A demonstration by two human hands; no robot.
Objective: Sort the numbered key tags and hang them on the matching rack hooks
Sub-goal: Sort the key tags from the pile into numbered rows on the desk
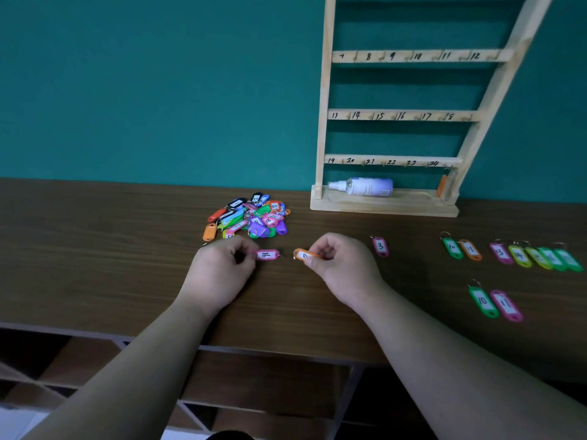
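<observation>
1. Bare forearms (pixel 143 360) are reaching from the near edge over the dark brown wooden table (pixel 95 249).
2. At left, the left hand (pixel 222 265) is pinching the plain end of a pink plastic key tag marked 16 (pixel 266 255) with curled fingers, its ring pointing right.
3. Just beyond it, a heap of mixed-colour plastic key tags (pixel 247 220) is lying unsorted.
4. The right hand (pixel 336 265) is pinching an orange plastic key tag (pixel 305 255), ring pointing left; its number is reading too blurred to tell.
5. Both tags are looking light, stiff and smooth, so gripping the flat body and leaving the ring free should suit hooking.
6. Further right, a pink tag marked 3 (pixel 380 246) and rows of sorted coloured tags (pixel 521 255) are lying flat.
7. Beyond them, the pale wooden rack with numbered hooks (pixel 324 122) is standing, with one small orange tag (pixel 441 185) hanging low on its right side.
</observation>
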